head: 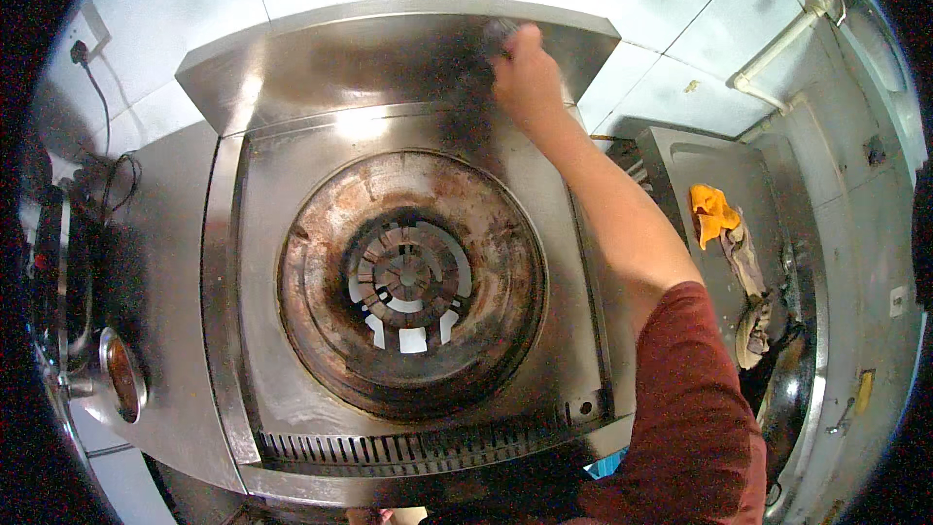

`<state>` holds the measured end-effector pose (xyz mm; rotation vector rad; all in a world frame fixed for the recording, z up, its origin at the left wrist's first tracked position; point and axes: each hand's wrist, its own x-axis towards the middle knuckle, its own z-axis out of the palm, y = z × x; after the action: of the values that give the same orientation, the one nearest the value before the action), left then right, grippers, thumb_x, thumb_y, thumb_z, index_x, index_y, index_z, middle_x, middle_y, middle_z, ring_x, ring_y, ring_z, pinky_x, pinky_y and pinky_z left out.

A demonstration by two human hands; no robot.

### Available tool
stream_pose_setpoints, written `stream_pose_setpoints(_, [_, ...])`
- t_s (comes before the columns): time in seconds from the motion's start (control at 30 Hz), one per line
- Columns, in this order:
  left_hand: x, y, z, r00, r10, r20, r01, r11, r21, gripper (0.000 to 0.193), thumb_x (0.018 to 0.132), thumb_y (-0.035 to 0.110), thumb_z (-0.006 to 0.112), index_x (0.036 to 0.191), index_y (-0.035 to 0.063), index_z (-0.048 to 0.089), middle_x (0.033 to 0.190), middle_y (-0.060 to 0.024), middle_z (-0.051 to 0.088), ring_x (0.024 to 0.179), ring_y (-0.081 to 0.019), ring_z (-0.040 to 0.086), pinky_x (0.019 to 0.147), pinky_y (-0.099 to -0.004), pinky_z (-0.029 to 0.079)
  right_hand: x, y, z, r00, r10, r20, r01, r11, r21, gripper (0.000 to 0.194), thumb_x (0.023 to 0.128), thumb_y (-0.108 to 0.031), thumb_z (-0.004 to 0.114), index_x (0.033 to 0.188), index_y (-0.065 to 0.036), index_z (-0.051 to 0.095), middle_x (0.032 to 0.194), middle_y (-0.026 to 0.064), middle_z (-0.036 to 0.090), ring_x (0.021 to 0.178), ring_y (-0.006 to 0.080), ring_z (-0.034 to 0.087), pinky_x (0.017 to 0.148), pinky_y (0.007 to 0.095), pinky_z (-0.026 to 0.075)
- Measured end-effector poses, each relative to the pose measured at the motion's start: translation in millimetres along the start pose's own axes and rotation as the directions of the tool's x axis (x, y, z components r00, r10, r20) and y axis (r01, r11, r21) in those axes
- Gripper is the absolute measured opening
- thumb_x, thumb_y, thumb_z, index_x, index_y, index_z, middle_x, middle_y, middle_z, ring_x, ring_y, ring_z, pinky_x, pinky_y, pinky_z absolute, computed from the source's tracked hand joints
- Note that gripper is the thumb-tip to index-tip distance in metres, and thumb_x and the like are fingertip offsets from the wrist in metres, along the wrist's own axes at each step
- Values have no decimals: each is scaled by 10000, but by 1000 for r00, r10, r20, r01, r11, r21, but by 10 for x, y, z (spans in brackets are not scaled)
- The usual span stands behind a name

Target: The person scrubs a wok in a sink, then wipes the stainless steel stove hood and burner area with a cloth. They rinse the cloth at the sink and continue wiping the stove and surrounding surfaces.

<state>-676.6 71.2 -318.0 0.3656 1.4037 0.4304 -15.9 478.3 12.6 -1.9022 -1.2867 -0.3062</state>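
Observation:
My right hand [531, 76] is closed around a dark, blurred scrubber [501, 38], which looks like a scouring pad, and holds it against the steel backsplash [350, 62] of a stove, near its right end. Below the hand lies the steel stove top [266, 372] with a large round wok burner [408, 193], brown and stained, open in its middle. A slotted drain strip [393, 448] runs along the front. My left hand is out of view.
Orange cloth [711, 213] and a greyish rag [747, 270] lie on the steel sink unit at right. A metal bowl [122, 375] with brown contents stands at left. A black cable [108, 109] hangs from the wall socket; a pipe [776, 51] crosses the tiles.

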Motion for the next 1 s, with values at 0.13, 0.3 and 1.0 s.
stream_pose_setpoints(0.13, [62, -7, 74, 999, 17, 28, -17, 1000, -5, 366, 930, 330, 520, 1037, -5, 624, 962, -136, 652, 865, -252, 630, 741, -427, 547, 151, 852, -566, 987, -29, -155, 27, 1000, -16, 265, 812, -73, 607, 1036, -35, 471, 887, 222, 622, 826, 439, 621, 715, 498, 488])
stream_pose_setpoints(0.3, [88, -44, 149, 1000, 16, 19, -16, 1000, -17, 375, 931, 342, 525, 1040, -2, 626, 966, -135, 654, 866, -252, 631, 742, -429, 547, 564, 420, -1050, 993, -1, 117, 48, 916, -398, 274, 859, -215, 547, 1052, -43, 639, 976, 200, 667, 898, 386, 639, 790, 466, 504])
stream_pose_setpoints(1.0, [-178, -308, 68, 994, 112, -15, -113, 988, -105, 413, 934, 395, 544, 1055, 10, 633, 982, -134, 661, 871, -250, 634, 751, -435, 546, 644, -617, -178, 968, -252, -20, 223, 888, -403, 163, 904, -179, 498, 964, -36, 550, 858, 192, 653, 744, 367, 648, 650, 462, 513])
